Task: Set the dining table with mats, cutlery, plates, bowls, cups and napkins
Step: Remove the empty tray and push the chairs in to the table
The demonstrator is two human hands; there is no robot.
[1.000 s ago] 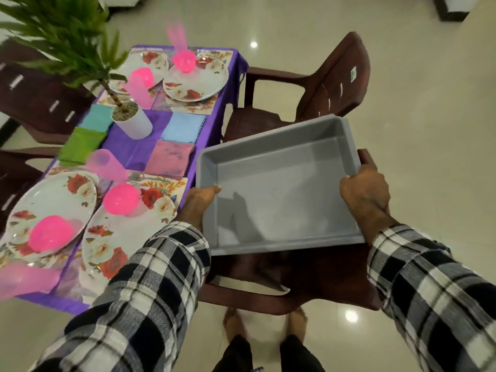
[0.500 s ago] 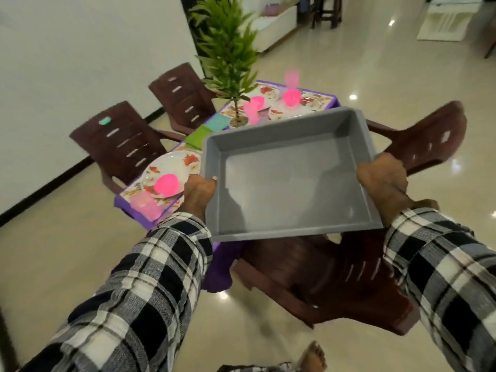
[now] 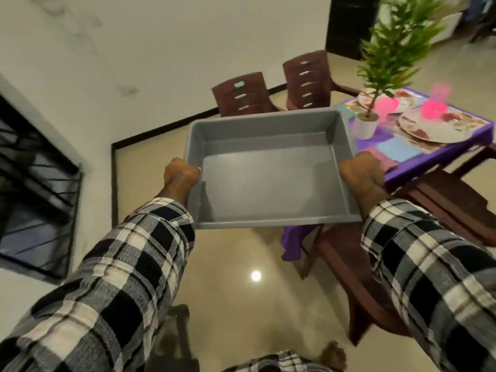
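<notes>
We held the empty grey tray (image 3: pixel 268 189) clear of the table (image 3: pixel 440 159), left hand (image 3: pixel 180 175) and right hand (image 3: pixel 361 171) curled on its side rims; plates (image 3: pixel 429 127), pink bowls (image 3: pixel 433 110) and napkins (image 3: pixel 397 150) lay set beside the plant (image 3: pixel 366 124), so laying looked near done.

No words, numbers, brand names or signs are showing clearly enough to read anywhere in the view. A small teal sticker (image 3: pixel 238 84) is sitting on the back of a dark brown plastic chair (image 3: pixel 243 95) by the white wall, but it is looking blurry and any writing on it is too small to make out.
</notes>
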